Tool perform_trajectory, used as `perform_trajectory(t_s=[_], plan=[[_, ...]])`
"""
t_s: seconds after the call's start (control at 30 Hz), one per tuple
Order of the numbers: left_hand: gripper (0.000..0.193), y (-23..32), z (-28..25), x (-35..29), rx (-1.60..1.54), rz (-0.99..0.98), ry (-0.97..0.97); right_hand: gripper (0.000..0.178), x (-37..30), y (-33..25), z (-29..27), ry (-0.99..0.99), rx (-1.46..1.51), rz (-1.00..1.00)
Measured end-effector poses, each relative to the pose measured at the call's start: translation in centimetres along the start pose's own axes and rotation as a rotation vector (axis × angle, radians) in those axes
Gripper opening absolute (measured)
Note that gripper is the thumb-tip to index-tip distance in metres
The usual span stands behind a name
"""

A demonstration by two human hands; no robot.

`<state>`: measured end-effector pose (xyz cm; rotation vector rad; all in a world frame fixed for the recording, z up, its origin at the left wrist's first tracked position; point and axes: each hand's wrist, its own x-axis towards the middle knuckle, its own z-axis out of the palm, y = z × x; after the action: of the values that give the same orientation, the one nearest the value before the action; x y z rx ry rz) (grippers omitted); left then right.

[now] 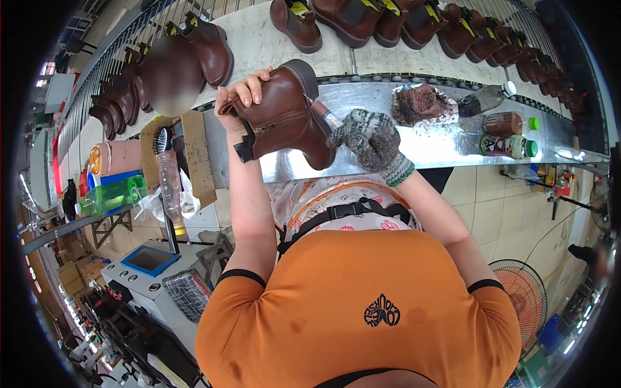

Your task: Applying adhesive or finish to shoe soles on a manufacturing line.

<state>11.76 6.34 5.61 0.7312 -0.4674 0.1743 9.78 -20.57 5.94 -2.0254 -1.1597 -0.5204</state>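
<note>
A brown leather ankle boot (279,110) with a side zip and a dark sole is held up, tilted, over the metal-topped bench. My left hand (247,92) is closed on it at the shaft, fingers over the leather and the thumb side partly hidden. My right hand (372,139), in a grey knitted glove with a green cuff, is closed around a small brush-like tool (332,119). That tool has a reddish-brown end and a pale band, and its end meets the boot near the sole edge. The gloved fingers hide the rest of its handle.
Brown boots (295,24) stand in rows on the pale conveyor (259,48) beyond the bench (284,169). Foil with dark brown matter (424,105) and several bottles (504,123) lie at right. A cardboard box (197,152) with a hairbrush (163,139) is at left.
</note>
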Motion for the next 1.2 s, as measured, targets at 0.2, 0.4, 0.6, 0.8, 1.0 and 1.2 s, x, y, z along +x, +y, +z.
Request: perform_trajectory(t_s=[0.2,0.4,0.6,0.8,1.0,1.2], plan=[[0.055,0.5,-1.2,-0.7,-0.046,0.022,0.151,0.023,-0.3,-0.1,1.3,-0.121,-0.103,0.009],[0.045,1.0,-1.8,-1.1,-0.102,0.002,0.220,0.019,-0.8,-0.1,2.1,-0.093,0.151,0.128],[0.046,1.0,-3.2,-1.3,-0.099,-0.005,0.200,0.020,-2.0,0.0,2.5,-0.140,0.319,0.295],[0.048,1.2,-4.3,-1.8,-0.093,-0.006,0.181,0.024,-2.4,0.4,1.0,-0.292,0.372,0.332],[0.050,1.1,-5.5,-1.6,-0.095,-0.043,0.206,0.034,-4.6,0.6,0.0,-0.392,0.581,0.517],[0.056,0.9,-7.8,-0.8,-0.010,-0.028,0.395,0.042,-6.7,0.5,-0.1,-0.303,0.678,0.671]])
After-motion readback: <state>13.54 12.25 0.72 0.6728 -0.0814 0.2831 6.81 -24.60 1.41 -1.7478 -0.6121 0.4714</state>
